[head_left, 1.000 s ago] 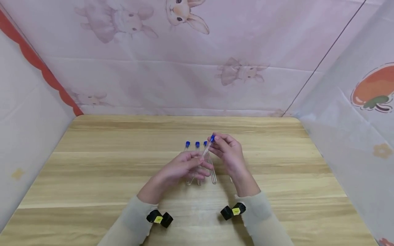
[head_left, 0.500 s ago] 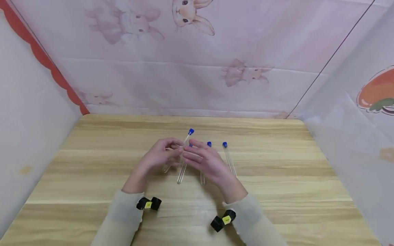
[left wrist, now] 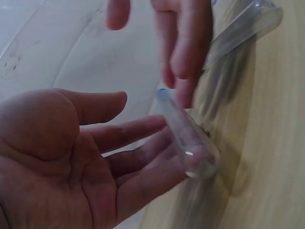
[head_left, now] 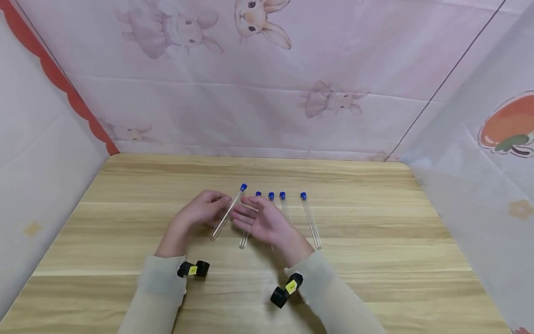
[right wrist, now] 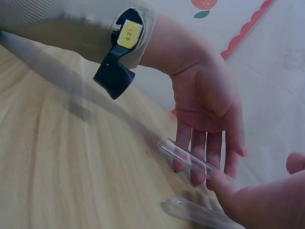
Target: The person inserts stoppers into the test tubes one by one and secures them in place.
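Note:
A clear test tube (head_left: pixel 227 213) with a blue cap slants between my two hands, its rounded end toward me. My left hand (head_left: pixel 203 208) is to the left of this tube, and in the left wrist view its extended fingers (left wrist: pixel 150 176) are right at the tube's rounded end. On the other side is my right hand (head_left: pixel 267 220), palm turned left and fingers straight, fingertips close to the same tube. Beneath and beyond the right hand are more blue-capped tubes, partly hidden by it.
Farther right on the wooden table (head_left: pixel 375 260), another capped test tube (head_left: pixel 311 220) lies apart from the others. A pink printed sheet (head_left: pixel 258 120) rises behind the table, with white sheets at both sides. Black cameras are strapped to both wrists.
One second ago both hands held a test tube raised between them. Now the hands have shifted left and the fingers have loosened. The slanted tube is farther left, apart from the others.

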The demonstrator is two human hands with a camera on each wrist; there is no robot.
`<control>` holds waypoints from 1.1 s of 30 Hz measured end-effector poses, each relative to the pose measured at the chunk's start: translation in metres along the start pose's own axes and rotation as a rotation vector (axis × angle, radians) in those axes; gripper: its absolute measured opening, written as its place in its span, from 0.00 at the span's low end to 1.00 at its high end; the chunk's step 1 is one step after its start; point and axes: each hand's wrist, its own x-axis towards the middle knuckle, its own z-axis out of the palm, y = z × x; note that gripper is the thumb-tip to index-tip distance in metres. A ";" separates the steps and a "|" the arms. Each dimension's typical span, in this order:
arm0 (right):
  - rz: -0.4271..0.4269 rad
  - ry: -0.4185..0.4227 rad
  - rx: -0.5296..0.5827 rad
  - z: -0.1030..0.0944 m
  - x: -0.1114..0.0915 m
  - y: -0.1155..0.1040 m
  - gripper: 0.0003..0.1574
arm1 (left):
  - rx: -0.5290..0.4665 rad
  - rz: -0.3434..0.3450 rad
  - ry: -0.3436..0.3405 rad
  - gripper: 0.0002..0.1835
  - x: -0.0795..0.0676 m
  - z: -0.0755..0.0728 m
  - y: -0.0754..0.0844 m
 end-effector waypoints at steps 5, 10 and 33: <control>0.017 0.016 0.012 -0.001 0.000 0.002 0.41 | -0.007 -0.057 -0.005 0.24 0.000 0.000 0.001; 0.005 0.020 0.002 0.000 -0.002 0.001 0.42 | -0.024 -0.087 0.004 0.25 0.000 0.001 0.003; -0.187 -0.036 -0.229 -0.011 -0.051 -0.029 0.36 | 0.321 0.135 0.203 0.27 -0.035 -0.007 0.010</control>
